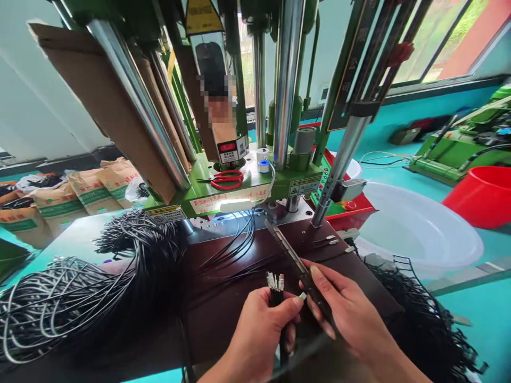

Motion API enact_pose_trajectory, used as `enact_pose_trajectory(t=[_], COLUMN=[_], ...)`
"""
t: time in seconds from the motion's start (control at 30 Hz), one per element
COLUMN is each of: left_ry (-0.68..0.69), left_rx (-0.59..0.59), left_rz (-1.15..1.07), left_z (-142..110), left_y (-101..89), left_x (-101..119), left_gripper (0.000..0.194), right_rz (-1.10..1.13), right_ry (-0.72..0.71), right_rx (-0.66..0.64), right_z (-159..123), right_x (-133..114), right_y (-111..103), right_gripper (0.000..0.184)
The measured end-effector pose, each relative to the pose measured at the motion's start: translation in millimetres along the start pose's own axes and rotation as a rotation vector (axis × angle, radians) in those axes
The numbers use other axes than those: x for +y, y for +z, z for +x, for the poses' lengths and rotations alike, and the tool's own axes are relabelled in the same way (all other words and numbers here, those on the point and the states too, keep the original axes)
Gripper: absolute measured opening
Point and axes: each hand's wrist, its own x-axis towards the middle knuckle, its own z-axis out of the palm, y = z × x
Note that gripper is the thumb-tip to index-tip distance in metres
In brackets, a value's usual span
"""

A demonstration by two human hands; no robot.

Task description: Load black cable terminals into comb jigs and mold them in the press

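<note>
My left hand (265,324) is closed around a bundle of black cables (276,287) whose silver metal plug ends point upward. One separate metal plug (303,296) shows at the tip of its thumb. Close on the right, my right hand (343,303) grips a long, narrow metal tool (289,250) with a dark handle; its far end reaches toward the press bed. Its exact kind is not clear. Ahead, several thin black cables (243,239) run from under the lit green press (255,178) onto the brown tabletop (223,314).
At left lies a big heap of black cables (139,250). Red-handled scissors (227,180) and a blue-white spool (264,166) rest on the press. Black plastic scraps (423,314), a white tub (419,229) and a red bucket (483,197) are at right.
</note>
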Motion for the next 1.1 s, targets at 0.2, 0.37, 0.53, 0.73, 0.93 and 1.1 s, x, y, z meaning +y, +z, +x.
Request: enact_pose_trajectory(t=[0.2, 0.37, 0.53, 0.73, 0.93, 1.1], left_ry=[0.025, 0.020, 0.010, 0.031, 0.011, 0.013], left_rx=[-0.044, -0.048, -0.055, -0.048, -0.043, 0.015], left_rz=[0.083, 0.113, 0.112, 0.120, 0.095, -0.071], left_z=[-3, -3, -2, 0, -1, -1], left_y=[4.3, 4.4, 4.6, 7.3, 6.1, -7.4], left_x=[2, 4, 2, 0, 0, 7], left_gripper=[0.022, 0.022, 0.022, 0.019, 0.021, 0.032], right_rz=[-0.118, -0.167, -0.191, -0.286, -0.399, -0.130], right_ry=[-0.067, -0.081, -0.084, -0.089, -0.173, -0.008], right_rx=[-0.021, -0.028, -0.012, 0.012, 0.050, 0.015], right_z=[1, 0, 1, -2, -6, -7], right_x=[-2, -1, 1, -1, -2, -8], right_y=[-2, -1, -1, 0, 1, -5], right_gripper=[0.055, 0.058, 0.056, 0.057, 0.053, 0.066])
